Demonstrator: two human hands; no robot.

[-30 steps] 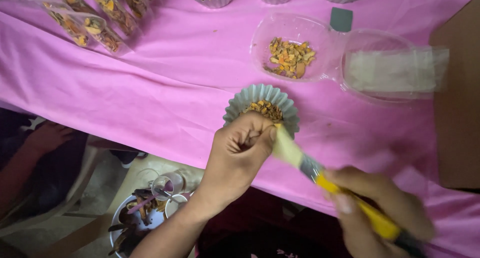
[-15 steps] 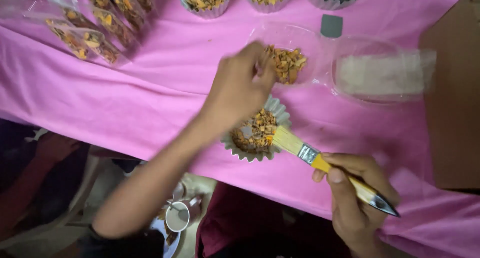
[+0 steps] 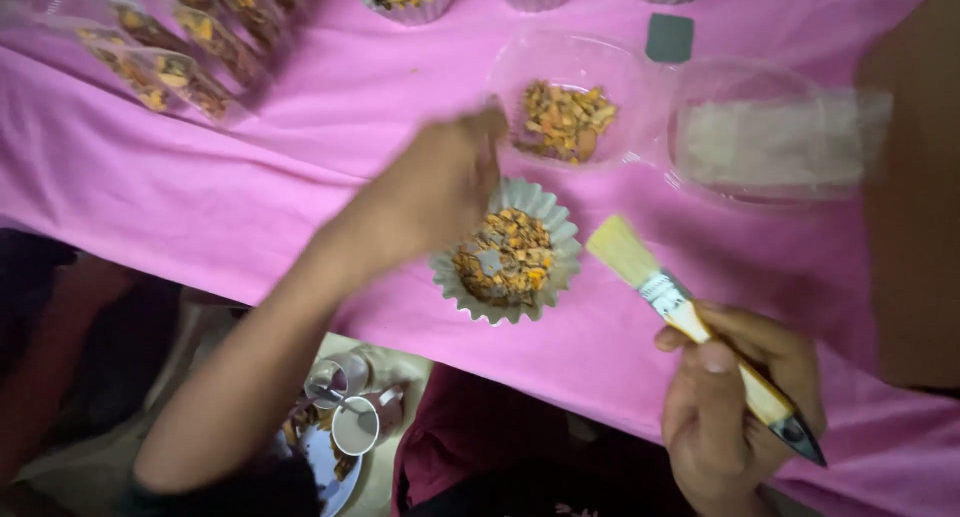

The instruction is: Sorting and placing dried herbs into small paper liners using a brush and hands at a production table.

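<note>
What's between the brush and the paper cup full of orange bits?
Nothing but bare pink cloth between the brush and the paper cup, seen from the head camera.

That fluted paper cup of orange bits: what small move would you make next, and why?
Probably take a pinch from the clear container for the fluted paper cup. The left hand hangs between them, blurred; the right hand holds the brush off to the side.

Soft even light, left hand (image 3: 435,192) motion-blurred, edges soft
</note>
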